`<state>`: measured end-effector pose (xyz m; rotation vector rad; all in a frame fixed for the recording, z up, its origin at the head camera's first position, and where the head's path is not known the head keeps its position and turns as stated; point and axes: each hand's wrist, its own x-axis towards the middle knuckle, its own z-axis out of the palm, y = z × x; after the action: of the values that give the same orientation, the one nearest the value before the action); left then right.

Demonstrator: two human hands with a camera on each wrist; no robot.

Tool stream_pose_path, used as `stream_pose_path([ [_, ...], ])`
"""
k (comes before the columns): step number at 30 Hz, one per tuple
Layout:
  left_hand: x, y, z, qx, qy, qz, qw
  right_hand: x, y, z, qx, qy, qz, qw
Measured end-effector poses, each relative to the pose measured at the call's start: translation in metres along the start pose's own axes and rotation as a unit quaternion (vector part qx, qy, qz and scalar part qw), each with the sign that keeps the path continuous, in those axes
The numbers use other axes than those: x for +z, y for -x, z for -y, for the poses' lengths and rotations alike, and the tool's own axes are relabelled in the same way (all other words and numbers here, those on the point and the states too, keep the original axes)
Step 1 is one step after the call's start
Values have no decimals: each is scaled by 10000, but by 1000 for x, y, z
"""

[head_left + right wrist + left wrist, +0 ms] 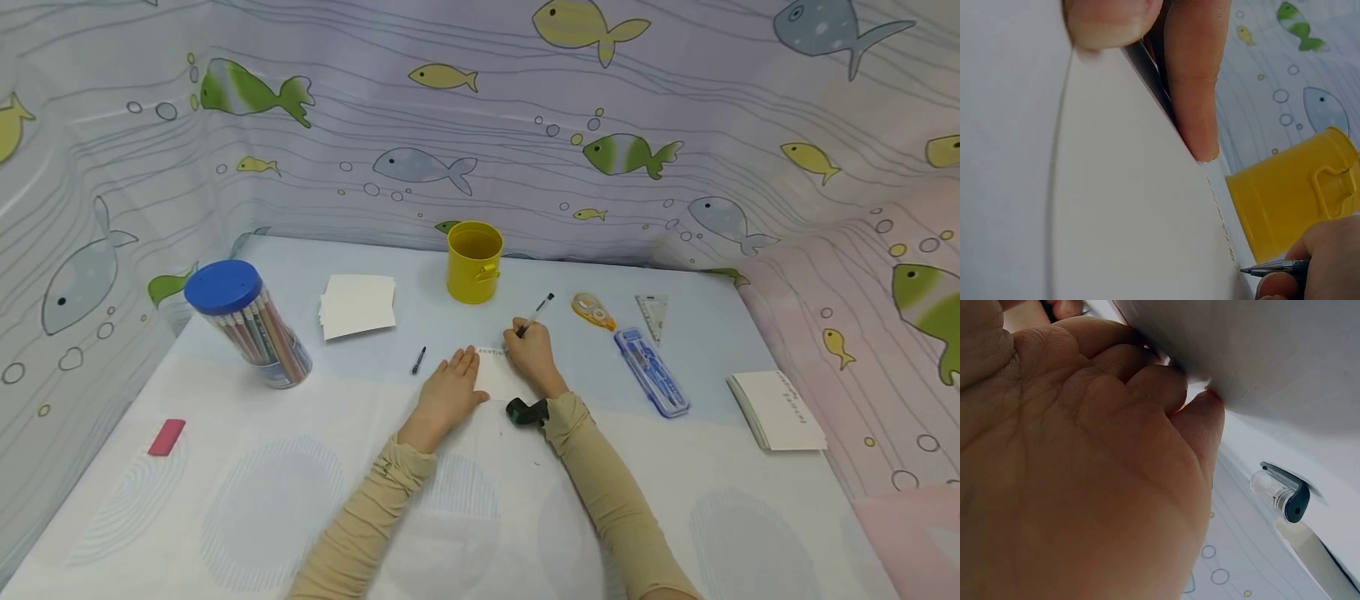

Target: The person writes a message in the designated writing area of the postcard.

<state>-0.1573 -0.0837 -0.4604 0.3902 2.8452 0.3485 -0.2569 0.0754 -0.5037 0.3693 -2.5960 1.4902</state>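
A white card (497, 380) lies on the table between the two hands, a line of small dark lettering along its far edge. My left hand (446, 393) rests flat on the card's left side, fingers stretched forward and thumb at the near edge. My right hand (536, 357) pinches a pen (542, 307), its dark end pointing up and away. In the right wrist view the pen tip (1249, 270) meets the card at the end of the lettering. A dark pen cap (418, 360) with a clip lies left of the left hand.
A yellow bucket (474, 279) stands behind the card. Leftward are blank cards (360, 304), a blue-lidded jar of pencils (258, 333) and a red eraser (167, 437). Rightward lie a correction tape (592, 310), a set square (654, 313), a blue case (651, 372) and a lettered card stack (776, 412).
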Motion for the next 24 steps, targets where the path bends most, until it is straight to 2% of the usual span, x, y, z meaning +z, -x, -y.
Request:
stream_pose_path([
  [5, 0, 1, 0, -2, -39, -37, 10000, 1, 0, 1, 3, 203, 42, 9998],
  [13, 2, -1, 0, 17, -59, 1, 10000, 1, 1, 0, 135, 142, 0, 9998],
  [24, 2, -3, 2, 18, -70, -2, 10000, 0, -1, 1, 0, 231, 112, 9997],
])
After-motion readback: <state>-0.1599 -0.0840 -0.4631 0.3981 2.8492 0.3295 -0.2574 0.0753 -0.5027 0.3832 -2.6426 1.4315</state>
